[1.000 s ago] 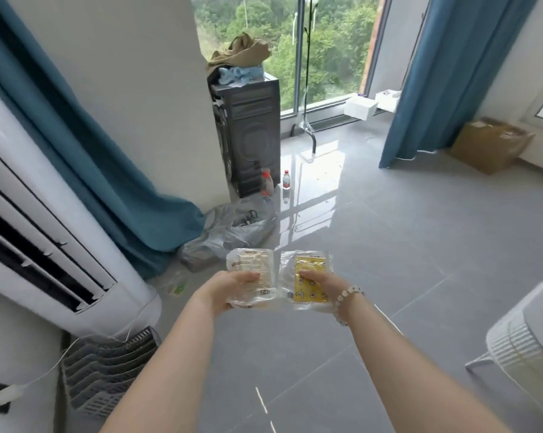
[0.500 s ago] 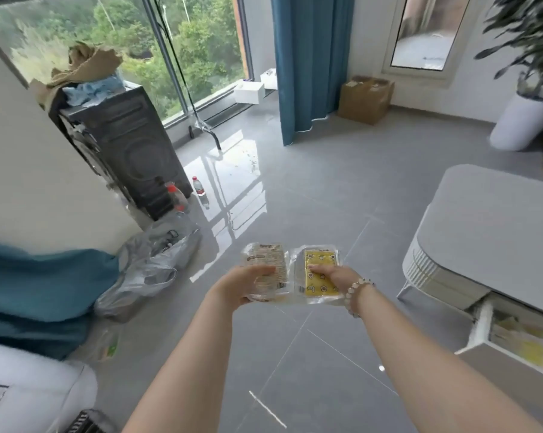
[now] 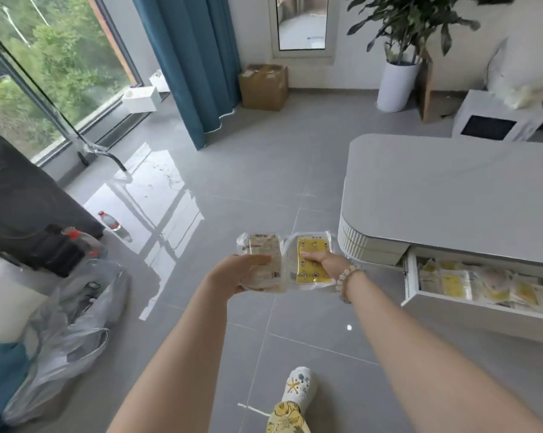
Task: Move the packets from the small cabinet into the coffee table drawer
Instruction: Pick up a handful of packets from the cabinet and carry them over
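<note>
I see left hand (image 3: 242,271) clutching beige packet (image 3: 264,260), right hand (image 3: 321,264) pinching yellow packet (image 3: 313,260) — slick wrappers could slip before open drawer (image 3: 482,303).

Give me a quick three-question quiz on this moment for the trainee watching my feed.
1. True or false: the coffee table drawer is shut.
2. Which hand holds the yellow packet?
A. the left hand
B. the right hand
C. neither
3. Fill in: the beige packet is held over the ______, not yet over the drawer.

Key
1. False: it stands open, with packets already lying in it.
2. B; the left hand holds the beige packet beside it.
3. Floor; both packets are to the left of the coffee table.
</note>
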The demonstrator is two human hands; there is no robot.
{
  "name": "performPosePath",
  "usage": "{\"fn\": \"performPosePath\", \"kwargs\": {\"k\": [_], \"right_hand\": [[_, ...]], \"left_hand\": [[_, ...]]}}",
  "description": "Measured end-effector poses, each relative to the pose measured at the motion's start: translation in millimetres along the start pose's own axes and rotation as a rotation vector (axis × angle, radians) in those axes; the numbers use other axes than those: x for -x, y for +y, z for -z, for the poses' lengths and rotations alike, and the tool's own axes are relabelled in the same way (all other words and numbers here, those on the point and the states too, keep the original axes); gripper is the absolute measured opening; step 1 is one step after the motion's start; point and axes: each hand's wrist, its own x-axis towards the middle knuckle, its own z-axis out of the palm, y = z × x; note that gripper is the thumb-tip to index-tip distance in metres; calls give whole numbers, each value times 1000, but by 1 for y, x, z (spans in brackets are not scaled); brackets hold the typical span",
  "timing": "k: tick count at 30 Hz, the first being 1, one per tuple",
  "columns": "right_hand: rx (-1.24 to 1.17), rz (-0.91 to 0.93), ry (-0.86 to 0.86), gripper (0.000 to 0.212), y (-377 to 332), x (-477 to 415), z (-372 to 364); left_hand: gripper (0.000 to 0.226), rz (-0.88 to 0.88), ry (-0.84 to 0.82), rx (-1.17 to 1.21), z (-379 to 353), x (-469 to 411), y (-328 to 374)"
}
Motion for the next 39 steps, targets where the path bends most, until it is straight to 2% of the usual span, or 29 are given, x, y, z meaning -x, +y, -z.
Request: {"fn": "performPosePath", "kwargs": {"k": [5,8,10,12,15,20,26,29,32,36,39], "right_hand": [[-21,23,127,25,-28,-15,37],[-20,20,209,67,-39,-30,64],[-68,27,234,77,-41,-44,83],[-100,22,288,74,-51,-38,91],[-131,24,391,52,-60,-34,104],[-218,51,498,52,-58,-35,136],[-395,37,633,32,-36,-13,176],[-463,38,684,33,-20,1,199],[-566,58,723,18,-8,18,225],[-643,69,779,29,7,40,267],[-679,70,772,29,13,52,305]], "left_hand": [[34,-40,-135,-79,-37,-37,51],[28,-38,-218,-121,-62,-55,77],[22,-32,-267,-152,-79,-68,92],[18,-29,-310,-187,-95,-79,106],[21,-30,-369,-263,-119,-95,122],[21,-40,-442,-410,-164,-112,141],[15,-31,-525,-551,-230,-115,140],[17,-14,-576,-597,-266,-113,132],[18,4,-636,-632,-304,-104,125],[13,4,-684,-662,-358,-91,115],[16,-2,-694,-686,-398,-84,111]]}}
